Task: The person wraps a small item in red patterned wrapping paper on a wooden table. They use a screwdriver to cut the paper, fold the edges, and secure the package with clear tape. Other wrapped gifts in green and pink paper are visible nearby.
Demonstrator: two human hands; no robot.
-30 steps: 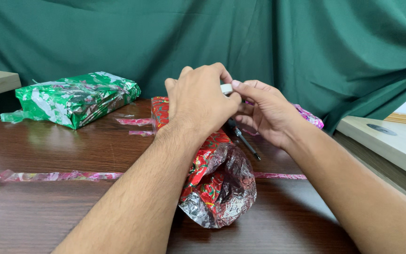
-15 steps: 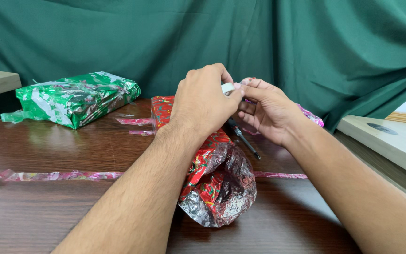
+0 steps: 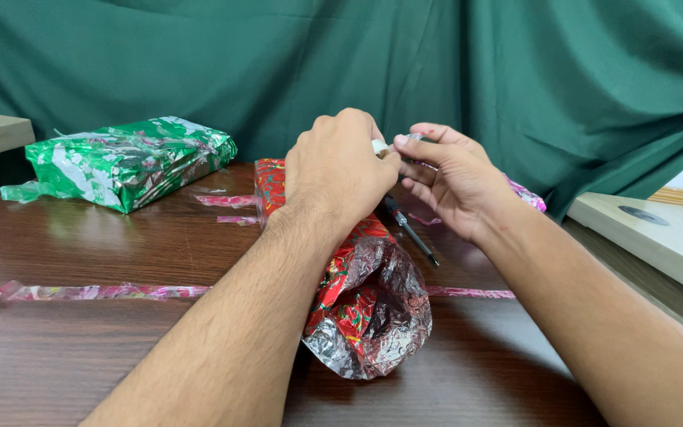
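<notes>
Both hands met above one red foil parcel (image 3: 357,292): left hand (image 3: 337,170) gripped a white tape roll (image 3: 379,147), right hand (image 3: 448,182) pinched its end (one green parcel (image 3: 124,162), one screwdriver (image 3: 410,231) on the tabletop (image 3: 104,348)).

Single head-worn view, looking forward and down from close range over a dark wooden table (image 3: 81,237) toward a green curtain (image 3: 515,71).

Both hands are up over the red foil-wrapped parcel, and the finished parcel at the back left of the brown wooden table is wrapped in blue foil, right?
Not quite: the head view shows the finished parcel at back left is green foil, not blue. The rest holds.
</notes>
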